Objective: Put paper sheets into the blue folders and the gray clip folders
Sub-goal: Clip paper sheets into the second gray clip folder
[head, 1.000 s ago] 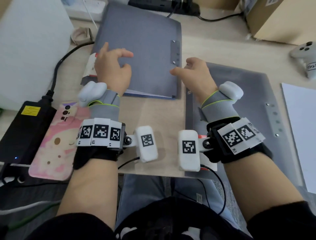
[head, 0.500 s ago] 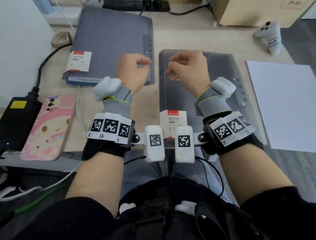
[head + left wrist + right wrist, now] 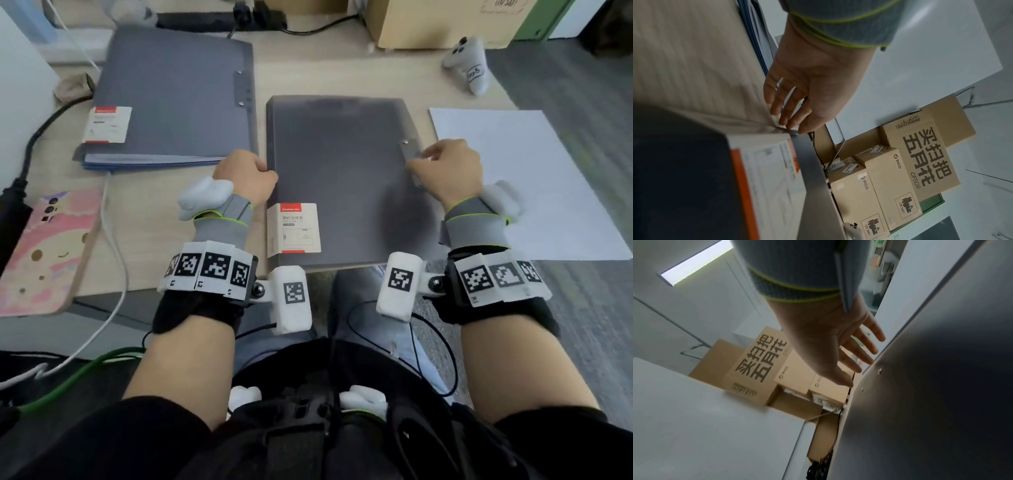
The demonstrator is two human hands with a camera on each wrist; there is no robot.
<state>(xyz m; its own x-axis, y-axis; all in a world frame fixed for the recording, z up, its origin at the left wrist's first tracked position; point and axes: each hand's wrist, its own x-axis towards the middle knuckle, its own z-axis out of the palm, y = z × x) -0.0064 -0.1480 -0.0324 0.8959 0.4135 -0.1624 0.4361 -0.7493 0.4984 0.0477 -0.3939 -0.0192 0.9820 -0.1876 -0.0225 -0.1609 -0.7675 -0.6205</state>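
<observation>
While the left hand (image 3: pixel 247 178) touches the gray folder's (image 3: pixel 339 178) left edge, fingers relaxed, the right hand (image 3: pixel 448 171) touches its right edge, fingers extended; contact points blurred.

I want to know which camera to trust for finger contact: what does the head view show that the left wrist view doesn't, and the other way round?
Only the head view shows the right hand at the near gray folder's right edge, the paper sheet, the second folder and the pink phone.

Only the left wrist view shows the left hand's fingers, straight at the folder's left edge, and the cardboard boxes beyond.

Both show the left hand, that folder and its white label.
</observation>
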